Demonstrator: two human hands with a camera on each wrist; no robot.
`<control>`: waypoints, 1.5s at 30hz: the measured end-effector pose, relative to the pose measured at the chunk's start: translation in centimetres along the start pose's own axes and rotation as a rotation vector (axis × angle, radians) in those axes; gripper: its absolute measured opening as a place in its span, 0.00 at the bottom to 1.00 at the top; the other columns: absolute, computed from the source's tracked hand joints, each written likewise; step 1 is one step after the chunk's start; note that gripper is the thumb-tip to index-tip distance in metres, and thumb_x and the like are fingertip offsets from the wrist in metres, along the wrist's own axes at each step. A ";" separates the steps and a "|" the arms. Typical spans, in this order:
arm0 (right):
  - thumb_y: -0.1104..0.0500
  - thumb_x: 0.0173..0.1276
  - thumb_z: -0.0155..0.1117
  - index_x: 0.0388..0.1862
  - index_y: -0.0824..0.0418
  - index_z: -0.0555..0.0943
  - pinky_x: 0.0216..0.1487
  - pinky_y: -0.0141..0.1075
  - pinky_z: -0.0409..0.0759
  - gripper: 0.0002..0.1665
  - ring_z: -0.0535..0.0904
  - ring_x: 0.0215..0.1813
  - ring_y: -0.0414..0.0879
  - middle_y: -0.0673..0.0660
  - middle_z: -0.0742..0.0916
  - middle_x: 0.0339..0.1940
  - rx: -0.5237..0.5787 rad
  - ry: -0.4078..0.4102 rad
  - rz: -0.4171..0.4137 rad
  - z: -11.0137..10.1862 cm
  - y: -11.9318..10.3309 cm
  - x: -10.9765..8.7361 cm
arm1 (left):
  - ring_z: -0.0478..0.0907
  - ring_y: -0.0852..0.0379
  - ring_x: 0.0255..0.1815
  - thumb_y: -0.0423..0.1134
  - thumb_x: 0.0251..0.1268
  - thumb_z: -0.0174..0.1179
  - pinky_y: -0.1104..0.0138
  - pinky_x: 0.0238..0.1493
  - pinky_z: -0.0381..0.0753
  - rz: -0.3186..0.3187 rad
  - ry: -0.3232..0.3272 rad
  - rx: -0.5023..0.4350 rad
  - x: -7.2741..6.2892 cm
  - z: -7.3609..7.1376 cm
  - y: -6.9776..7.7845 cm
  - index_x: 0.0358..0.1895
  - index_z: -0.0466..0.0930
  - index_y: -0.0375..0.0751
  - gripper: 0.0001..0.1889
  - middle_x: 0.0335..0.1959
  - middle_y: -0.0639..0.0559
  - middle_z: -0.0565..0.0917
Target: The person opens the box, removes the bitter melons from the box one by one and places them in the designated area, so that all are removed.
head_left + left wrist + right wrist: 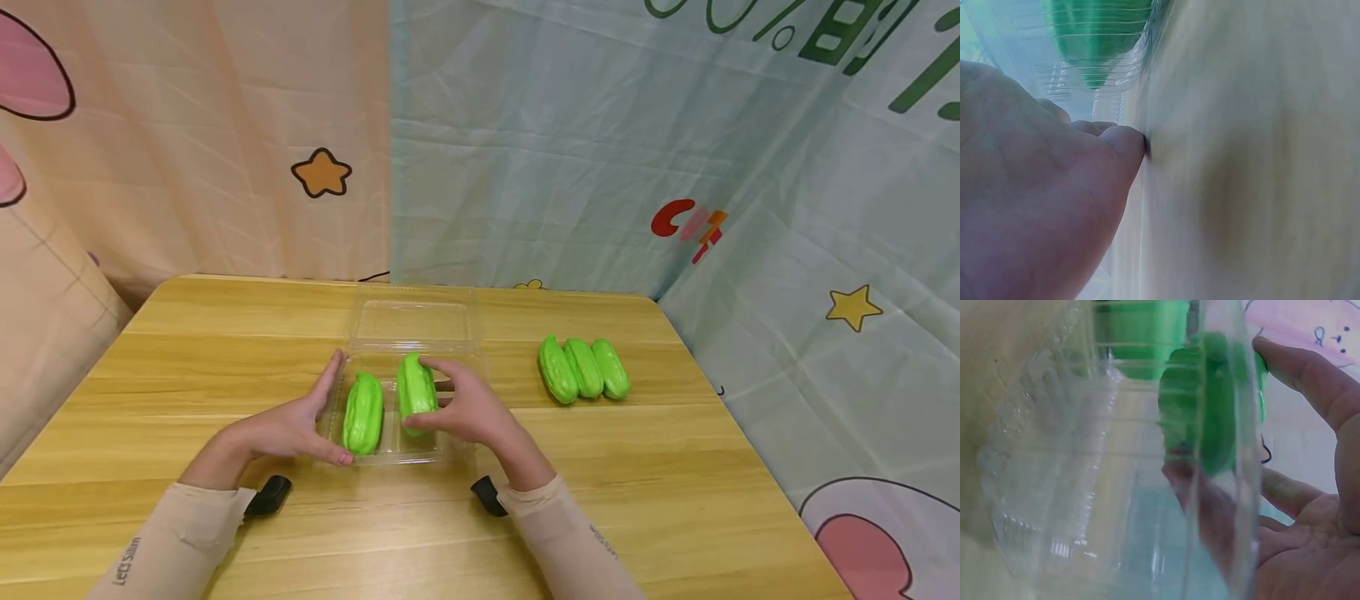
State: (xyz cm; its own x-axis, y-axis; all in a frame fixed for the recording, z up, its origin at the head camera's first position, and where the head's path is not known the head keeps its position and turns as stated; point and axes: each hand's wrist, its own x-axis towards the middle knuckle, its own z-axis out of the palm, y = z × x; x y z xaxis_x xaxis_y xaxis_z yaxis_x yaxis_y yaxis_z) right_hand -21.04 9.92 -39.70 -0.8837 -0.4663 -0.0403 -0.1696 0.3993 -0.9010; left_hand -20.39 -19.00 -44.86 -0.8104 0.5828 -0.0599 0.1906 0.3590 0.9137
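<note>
A clear plastic clamshell box (397,456) lies on the table with its lid (412,323) folded back. My right hand (474,408) pinches a bright green, ridged, elongated model vegetable (415,396) between thumb and fingers, over the right half of the box. In the right wrist view this green vegetable (1216,406) shows through the box's clear wall. A second green vegetable (363,414) lies in the left half. Along the box's left side rests my left hand (292,425), thumb and fingers spread at its edge. The left wrist view shows the left hand (1047,169) beside the box wall.
To the right of the box, three more green vegetables (585,369) lie side by side on the wooden table (675,483). Printed curtains (525,150) hang behind the table and along its sides.
</note>
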 end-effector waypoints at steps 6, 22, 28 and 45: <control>0.65 0.54 0.81 0.76 0.58 0.68 0.49 0.42 0.84 0.51 0.79 0.61 0.63 0.61 0.72 0.70 0.034 0.013 -0.024 -1.0 -0.2 -0.3 | 0.17 0.31 0.76 0.39 0.50 0.80 0.31 0.67 0.28 0.008 -0.003 0.006 -0.1 -0.1 0.0 0.75 0.08 0.53 0.78 0.78 0.42 0.15; 0.65 0.55 0.80 0.77 0.57 0.67 0.49 0.45 0.85 0.51 0.78 0.61 0.65 0.66 0.74 0.69 0.071 0.071 0.003 -4.1 -0.2 -0.9 | 0.16 0.31 0.75 0.38 0.49 0.80 0.30 0.67 0.28 0.015 -0.005 0.004 -0.4 -0.6 0.3 0.75 0.08 0.52 0.78 0.77 0.42 0.15; 0.64 0.54 0.80 0.78 0.54 0.67 0.48 0.45 0.84 0.52 0.79 0.61 0.62 0.64 0.76 0.66 0.078 0.118 0.037 -5.4 -0.1 -1.4 | 0.16 0.31 0.75 0.38 0.50 0.79 0.30 0.67 0.28 0.008 -0.008 0.002 -0.5 -0.7 0.1 0.75 0.08 0.52 0.77 0.77 0.43 0.14; 0.63 0.55 0.80 0.78 0.54 0.67 0.56 0.50 0.80 0.52 0.71 0.70 0.62 0.64 0.75 0.70 0.033 0.191 0.110 -9.0 1.2 -2.2 | 0.15 0.32 0.75 0.38 0.51 0.79 0.30 0.67 0.27 -0.009 -0.003 -0.002 -0.5 -0.7 -0.2 0.75 0.07 0.51 0.77 0.77 0.43 0.14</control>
State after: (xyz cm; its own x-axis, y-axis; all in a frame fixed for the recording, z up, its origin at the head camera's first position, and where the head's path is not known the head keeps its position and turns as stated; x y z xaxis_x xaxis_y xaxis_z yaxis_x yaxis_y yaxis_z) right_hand -23.23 18.54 -36.80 -0.9631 -0.2624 -0.0592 -0.0563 0.4118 -0.9095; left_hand -20.45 -19.84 -44.69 -0.8104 0.5818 -0.0698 0.1819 0.3629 0.9139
